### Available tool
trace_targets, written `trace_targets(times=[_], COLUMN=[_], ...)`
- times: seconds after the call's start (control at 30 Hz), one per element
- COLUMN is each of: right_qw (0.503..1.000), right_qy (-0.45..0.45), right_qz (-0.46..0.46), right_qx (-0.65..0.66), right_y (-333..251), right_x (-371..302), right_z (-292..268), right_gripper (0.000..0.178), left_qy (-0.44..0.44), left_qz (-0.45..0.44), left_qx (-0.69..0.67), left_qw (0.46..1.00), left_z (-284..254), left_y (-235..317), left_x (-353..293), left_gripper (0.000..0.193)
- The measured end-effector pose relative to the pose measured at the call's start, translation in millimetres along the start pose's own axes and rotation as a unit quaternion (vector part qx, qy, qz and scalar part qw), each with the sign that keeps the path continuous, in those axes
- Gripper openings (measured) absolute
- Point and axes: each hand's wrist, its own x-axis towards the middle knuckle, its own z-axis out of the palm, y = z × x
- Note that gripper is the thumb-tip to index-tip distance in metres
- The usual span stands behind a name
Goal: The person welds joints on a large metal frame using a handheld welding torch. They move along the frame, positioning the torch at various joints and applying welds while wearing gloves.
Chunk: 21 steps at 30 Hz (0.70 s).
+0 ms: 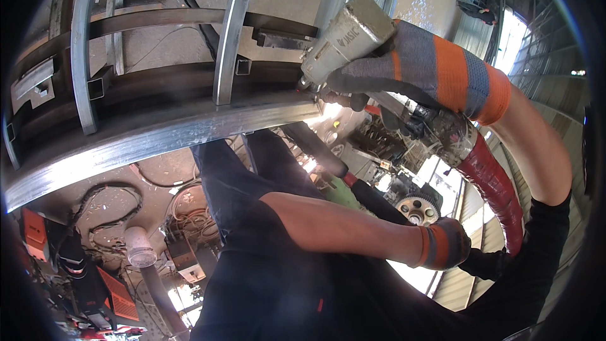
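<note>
My right hand (420, 66), in a grey and orange knitted glove, is wrapped round a welding torch (350, 35). The torch has a bulky grey body and a tapered tip. A red-sleeved hose (492, 189) trails from it toward my right arm. The tip hangs close to the right end of a shiny metal rail (170, 136); whether they touch I cannot tell. Below, my left hand (447, 243), gloved alike, is closed in a fist beside a dark cable-like length (486, 265). What it grips is hidden.
Upright square tubes (230, 38) and a curved dark bar (164, 22) join the rail across the upper left. Cables (189, 205) lie coiled on the floor, near orange and black machines (113, 293) and a whitish bucket (140, 249). A gear wheel (418, 208) shows behind my left hand.
</note>
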Motion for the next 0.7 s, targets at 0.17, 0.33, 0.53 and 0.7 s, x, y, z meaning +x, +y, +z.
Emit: trace_targets(times=[0.17,0.33,0.53,0.7], right_qw=[1.000,0.999,0.943,0.987], right_qy=[-0.019,-0.031,-0.036,-0.074], right_qz=[-0.016,0.030,-0.263,-0.113], right_qx=[-0.006,-0.021,-0.203,-0.089], right_y=[-3,1,23,21], right_x=[3,1,13,10], right_z=[-2,-6,-8,-10], right_gripper=[0.039,0.031,0.038,0.038], left_qy=[-0.031,0.002,-0.011,0.018], left_qz=[-0.032,-0.013,-0.033,-0.026], left_qx=[0.006,-0.008,-0.016,-0.010], left_qw=[0.999,1.000,0.999,0.999], left_z=[-8,-10,0,4], left_y=[-3,-6,-6,-4], left_x=[-2,-2,3,2], left_gripper=[0.013,0.013,0.013,0.013])
